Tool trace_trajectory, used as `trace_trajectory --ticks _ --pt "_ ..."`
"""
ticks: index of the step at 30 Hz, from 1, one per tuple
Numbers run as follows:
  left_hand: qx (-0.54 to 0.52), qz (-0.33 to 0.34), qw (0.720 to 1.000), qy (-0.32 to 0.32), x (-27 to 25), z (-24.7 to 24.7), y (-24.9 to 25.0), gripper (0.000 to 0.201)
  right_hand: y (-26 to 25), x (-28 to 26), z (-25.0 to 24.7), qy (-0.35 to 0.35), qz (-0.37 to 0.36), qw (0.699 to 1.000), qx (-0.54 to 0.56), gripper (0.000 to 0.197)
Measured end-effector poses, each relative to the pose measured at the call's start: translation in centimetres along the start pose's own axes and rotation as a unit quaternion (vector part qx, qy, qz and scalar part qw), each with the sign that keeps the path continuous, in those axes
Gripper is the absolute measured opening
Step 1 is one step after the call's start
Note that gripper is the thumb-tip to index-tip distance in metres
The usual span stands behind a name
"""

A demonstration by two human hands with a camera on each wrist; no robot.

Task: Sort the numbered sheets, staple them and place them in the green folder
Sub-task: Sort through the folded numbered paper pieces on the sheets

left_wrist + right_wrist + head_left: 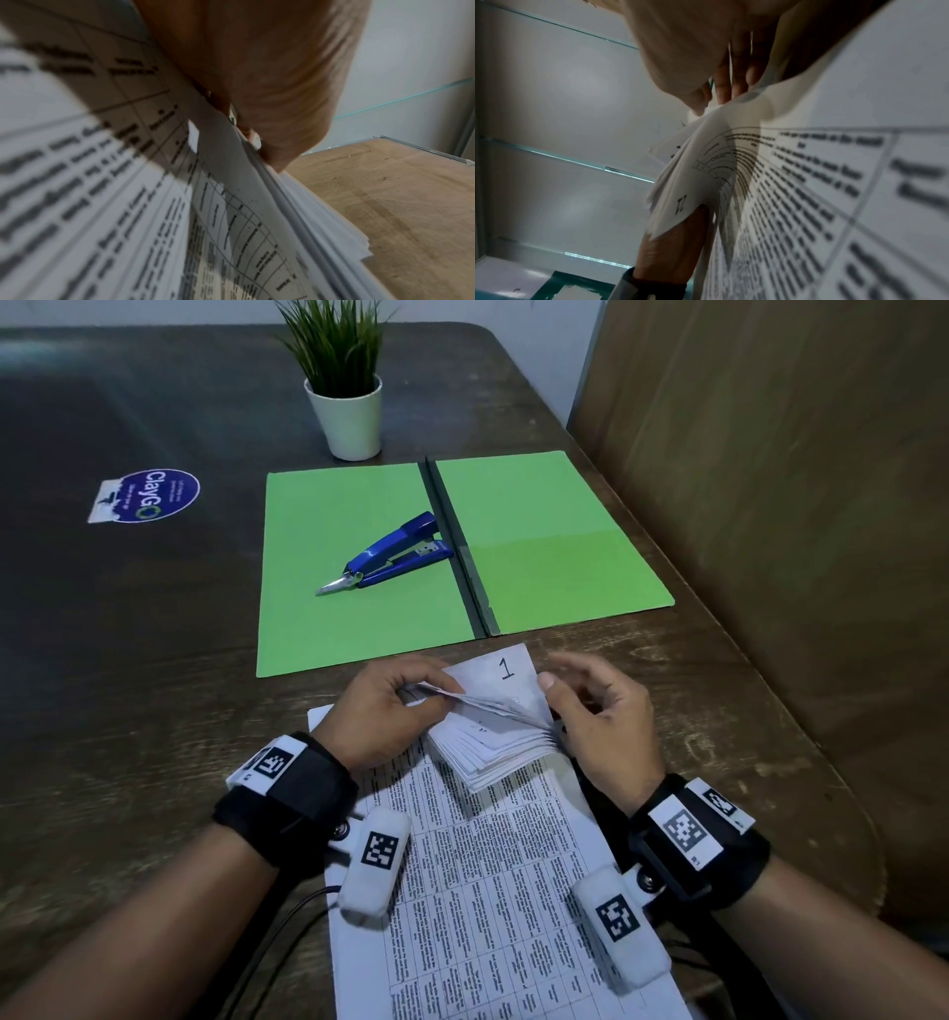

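Note:
The numbered sheets [488, 865] lie in a stack of printed pages near the table's front edge. Their far corners are bent up and fanned out [493, 737]. A corner marked "1" [506, 670] lies flat behind the fan. My left hand [431, 690] pinches the lifted corners from the left. My right hand [557, 695] holds the fan's right edge with its thumb on it. The green folder [334, 618] lies open beyond the hands, and a blue stapler [395, 552] rests on its left half. Up close, the left hand [257, 81] grips curled pages [102, 182], and the right hand [693, 50] is at a numbered corner [682, 203].
A potted plant [349, 397] stands behind the folder. A blue sticker [154, 495] is on the dark wooden table [128, 660] at the left. A brown panel [770, 505] runs along the table's right side. Cables trail from both wristbands at the front edge.

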State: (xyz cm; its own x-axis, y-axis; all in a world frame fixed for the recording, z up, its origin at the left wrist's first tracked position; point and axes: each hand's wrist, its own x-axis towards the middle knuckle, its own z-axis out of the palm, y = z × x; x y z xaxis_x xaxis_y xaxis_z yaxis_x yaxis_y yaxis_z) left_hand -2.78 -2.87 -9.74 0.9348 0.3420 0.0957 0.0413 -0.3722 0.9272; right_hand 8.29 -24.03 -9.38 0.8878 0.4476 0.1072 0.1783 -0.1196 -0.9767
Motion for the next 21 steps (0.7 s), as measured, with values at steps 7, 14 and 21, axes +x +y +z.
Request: trace_trajectory --ticks 7,14,21 --pt "0.016 -0.006 1.000 0.004 0.0 0.2 0.4 0.025 -0.2 -0.2 0.7 0.012 0.020 0.999 -0.027 0.016" --pt "0.047 -0.023 0.998 -0.020 0.2 -0.7 0.9 0.014 -1.3 -0.2 0.5 -0.049 -0.046 0.986 -0.155 0.017" --pt "0.069 -0.057 0.995 -0.048 0.2 -1.5 1.6 0.004 -1.7 -0.7 0.6 -0.019 -0.085 0.987 -0.135 0.013"
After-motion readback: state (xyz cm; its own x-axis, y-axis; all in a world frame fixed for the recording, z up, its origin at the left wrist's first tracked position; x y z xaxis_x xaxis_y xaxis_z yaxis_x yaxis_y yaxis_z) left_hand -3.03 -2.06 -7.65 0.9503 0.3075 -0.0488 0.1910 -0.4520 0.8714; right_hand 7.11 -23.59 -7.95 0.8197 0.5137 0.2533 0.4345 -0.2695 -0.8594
